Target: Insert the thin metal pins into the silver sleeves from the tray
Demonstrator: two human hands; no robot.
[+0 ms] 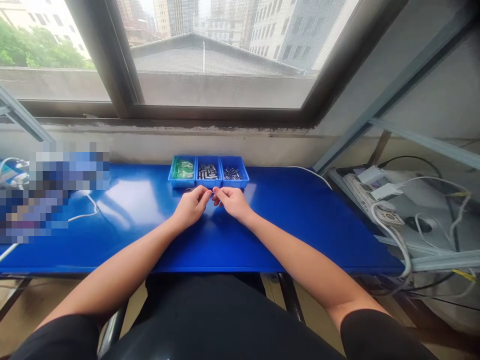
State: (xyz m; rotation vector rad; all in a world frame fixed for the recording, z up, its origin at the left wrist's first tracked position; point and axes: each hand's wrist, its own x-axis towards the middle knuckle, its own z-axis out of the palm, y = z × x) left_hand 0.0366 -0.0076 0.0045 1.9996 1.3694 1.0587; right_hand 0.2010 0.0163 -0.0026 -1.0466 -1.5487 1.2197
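Note:
My left hand [193, 204] and my right hand [231, 201] meet fingertip to fingertip over the blue table, just in front of three blue bins. Both are closed in a pinch. Whatever lies between the fingers is too small to make out. The left bin [170, 176] holds a green plastic bag [183, 170] with pale pieces. Short metal cylinders [208, 172] fill the middle bin [210, 183]. In the right bin [245, 172] lie thin dark metal pins or screws [232, 173].
The blue table [307, 225] runs below a window [225, 65]. At right, a metal rack [423, 247] bears a power strip [375, 197], white plugs and tangled cables. A white cable [84, 215] lies at left beside a blurred-out area.

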